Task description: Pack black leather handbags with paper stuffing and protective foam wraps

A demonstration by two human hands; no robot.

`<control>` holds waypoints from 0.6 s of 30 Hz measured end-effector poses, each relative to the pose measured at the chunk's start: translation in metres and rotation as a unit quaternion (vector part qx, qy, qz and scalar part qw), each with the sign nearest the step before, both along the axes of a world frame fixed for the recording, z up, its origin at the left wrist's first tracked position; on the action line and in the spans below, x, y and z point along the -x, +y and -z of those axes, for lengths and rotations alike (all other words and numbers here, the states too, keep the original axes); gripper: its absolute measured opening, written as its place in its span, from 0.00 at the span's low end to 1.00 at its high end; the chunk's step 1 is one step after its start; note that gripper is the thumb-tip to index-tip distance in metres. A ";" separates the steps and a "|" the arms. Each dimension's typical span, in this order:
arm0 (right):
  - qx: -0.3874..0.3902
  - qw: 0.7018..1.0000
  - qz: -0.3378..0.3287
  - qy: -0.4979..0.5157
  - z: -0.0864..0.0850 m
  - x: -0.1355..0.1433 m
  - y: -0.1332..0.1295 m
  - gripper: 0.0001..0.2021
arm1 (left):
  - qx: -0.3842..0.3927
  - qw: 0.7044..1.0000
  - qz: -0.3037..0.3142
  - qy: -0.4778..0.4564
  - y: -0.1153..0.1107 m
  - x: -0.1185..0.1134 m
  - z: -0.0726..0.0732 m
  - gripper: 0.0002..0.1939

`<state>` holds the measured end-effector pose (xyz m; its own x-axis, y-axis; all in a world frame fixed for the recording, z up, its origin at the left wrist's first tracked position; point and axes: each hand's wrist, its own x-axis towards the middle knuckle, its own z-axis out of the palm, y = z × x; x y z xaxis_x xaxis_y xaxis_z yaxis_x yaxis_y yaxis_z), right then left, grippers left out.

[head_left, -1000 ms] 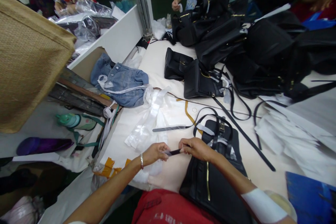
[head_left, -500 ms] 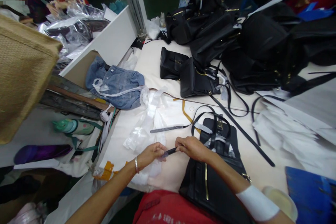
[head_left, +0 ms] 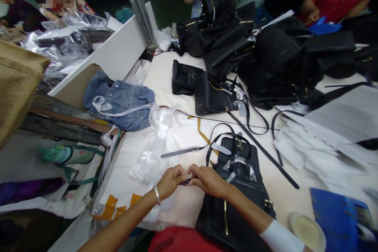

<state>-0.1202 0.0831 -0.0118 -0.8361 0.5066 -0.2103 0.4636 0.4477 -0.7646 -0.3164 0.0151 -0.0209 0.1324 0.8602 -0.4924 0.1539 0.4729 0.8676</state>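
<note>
Close together over the pale table, my left hand (head_left: 171, 181) and my right hand (head_left: 205, 179) both pinch a short dark strap end (head_left: 186, 181), mostly covered by the fingers. Right beside them, partly under my right forearm, lies a black backpack (head_left: 236, 201) with a gold zipper and loops of strap at its top. One of its straps (head_left: 181, 152), wrapped in clear film, stretches left above my hands. Clear plastic film (head_left: 147, 161) lies on the table to the left of my hands.
A denim bag (head_left: 121, 102) lies at the left, near a white partition (head_left: 100, 57). Small black bags (head_left: 212, 94) and a large heap of black bags (head_left: 283, 55) are farther back. White sheets (head_left: 319, 145) and a blue object (head_left: 339, 212) sit right. Other people work behind.
My hands have come closer together, and less of the dark strap end shows between them. The camera view has shifted, showing more of the people at the back.
</note>
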 end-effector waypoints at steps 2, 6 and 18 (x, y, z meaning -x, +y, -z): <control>-0.035 0.999 0.004 0.008 0.003 -0.011 0.009 0.17 | -0.008 1.000 0.006 0.010 0.003 -0.002 0.000 0.07; -0.093 0.995 0.004 -0.036 0.011 -0.024 0.027 0.09 | -0.040 0.995 0.025 0.085 0.012 -0.009 0.000 0.05; -0.049 0.993 0.069 -0.082 0.005 -0.045 0.046 0.11 | -0.113 0.972 0.050 0.200 0.042 -0.016 -0.015 0.09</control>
